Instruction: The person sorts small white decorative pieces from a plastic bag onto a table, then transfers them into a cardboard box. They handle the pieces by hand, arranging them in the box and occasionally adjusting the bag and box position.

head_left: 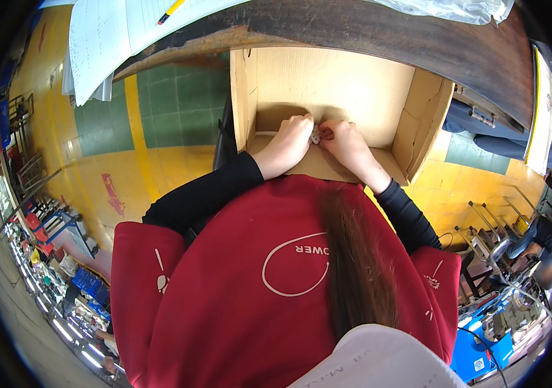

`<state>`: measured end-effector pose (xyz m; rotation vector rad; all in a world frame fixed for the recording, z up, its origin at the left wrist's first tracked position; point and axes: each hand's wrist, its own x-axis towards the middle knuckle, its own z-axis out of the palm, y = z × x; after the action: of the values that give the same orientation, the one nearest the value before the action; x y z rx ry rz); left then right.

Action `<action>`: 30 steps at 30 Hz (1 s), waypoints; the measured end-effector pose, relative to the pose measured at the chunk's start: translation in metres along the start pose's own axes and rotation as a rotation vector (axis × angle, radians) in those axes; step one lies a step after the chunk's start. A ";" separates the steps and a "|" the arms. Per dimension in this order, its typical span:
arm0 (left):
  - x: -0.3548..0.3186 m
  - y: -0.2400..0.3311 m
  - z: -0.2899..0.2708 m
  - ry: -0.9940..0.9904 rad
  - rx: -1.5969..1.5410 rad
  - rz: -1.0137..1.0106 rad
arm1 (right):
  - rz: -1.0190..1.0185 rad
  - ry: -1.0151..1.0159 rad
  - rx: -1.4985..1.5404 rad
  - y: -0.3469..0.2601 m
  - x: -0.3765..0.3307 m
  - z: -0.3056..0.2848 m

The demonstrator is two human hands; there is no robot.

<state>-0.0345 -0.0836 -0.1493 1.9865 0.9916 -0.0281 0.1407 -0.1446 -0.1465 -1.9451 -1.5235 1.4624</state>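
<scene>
My left hand (291,143) and my right hand (348,147) meet over the near side of an open cardboard box (334,77). Between their fingertips is a small whitish piece (315,136) with dark spots, too small to name. The right thumb and fingers pinch it from one side. The left hand is closed against its other side, with most of its fingertips hidden from view. Both wrists rest close to the box's near wall, and black sleeves cover my forearms.
Beyond the box runs a dark wooden table edge (379,32), bearing papers (104,42), a yellow pencil (171,11) and clear plastic (451,8). A metal latch (483,118) shows at right. A person (538,242) sits far right among metal-legged frames.
</scene>
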 end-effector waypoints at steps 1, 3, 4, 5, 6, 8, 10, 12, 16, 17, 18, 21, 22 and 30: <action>-0.001 -0.001 0.002 0.012 -0.069 -0.018 | 0.011 0.007 0.073 0.000 -0.001 0.003; -0.001 -0.002 0.005 -0.014 -0.184 -0.085 | 0.006 0.024 0.122 0.002 -0.001 0.007; -0.001 -0.003 0.006 -0.018 -0.152 -0.060 | -0.009 0.032 0.097 0.003 -0.002 0.009; -0.002 -0.004 0.006 -0.023 -0.117 -0.051 | -0.009 0.032 0.074 0.005 -0.002 0.010; -0.002 -0.004 0.007 -0.027 -0.084 -0.035 | -0.032 0.060 0.079 0.005 -0.003 0.012; -0.004 -0.004 0.008 -0.016 -0.116 -0.037 | -0.046 0.100 0.096 0.005 -0.004 0.016; -0.006 -0.002 0.009 0.020 -0.099 -0.020 | -0.080 0.161 -0.047 0.004 -0.005 0.021; -0.009 0.000 0.010 0.065 -0.027 0.001 | -0.159 0.239 -0.171 0.001 -0.007 0.025; -0.012 0.003 0.011 0.110 -0.087 0.033 | -0.214 0.280 -0.246 -0.004 -0.011 0.025; -0.011 0.003 0.011 0.080 -0.091 0.019 | -0.177 0.253 -0.229 -0.004 -0.012 0.024; -0.010 0.003 0.010 0.051 -0.095 0.004 | -0.156 0.238 -0.197 -0.005 -0.012 0.023; -0.007 0.001 0.010 0.027 -0.117 -0.051 | -0.108 0.191 -0.104 -0.005 -0.011 0.020; -0.006 0.000 0.011 0.021 -0.105 -0.063 | -0.104 0.173 -0.074 -0.004 -0.010 0.019; -0.001 -0.013 0.016 0.031 -0.195 -0.133 | -0.101 0.136 -0.080 0.002 -0.001 0.026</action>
<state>-0.0379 -0.0920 -0.1678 1.7468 1.1025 0.0247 0.1205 -0.1552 -0.1589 -1.9382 -1.6159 1.2206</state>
